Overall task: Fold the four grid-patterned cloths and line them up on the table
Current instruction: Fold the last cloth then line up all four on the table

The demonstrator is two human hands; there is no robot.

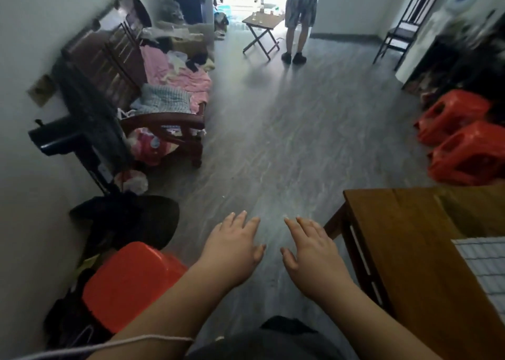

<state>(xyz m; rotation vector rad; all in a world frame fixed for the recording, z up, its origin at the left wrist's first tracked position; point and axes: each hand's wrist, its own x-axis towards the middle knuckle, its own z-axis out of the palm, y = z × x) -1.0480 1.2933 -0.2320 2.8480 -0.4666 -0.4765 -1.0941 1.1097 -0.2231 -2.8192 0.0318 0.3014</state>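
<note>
My left hand (235, 246) and my right hand (311, 250) are stretched out side by side over the grey floor, palms down, fingers straight, holding nothing. A white grid-patterned cloth (483, 266) lies flat on the brown wooden table (404, 239) at the lower right, cut off by the frame edge. My right hand is to the left of the table's corner and does not touch it. A pale checked cloth (164, 98) lies on the wooden sofa at the left.
An orange stool (128, 283) stands by my left arm, two more orange stools (461, 141) at the right. A cluttered wooden sofa (136, 86), a black fan, a folding table (262, 23), a dark chair (407, 23) and a standing person (300, 18) are farther off.
</note>
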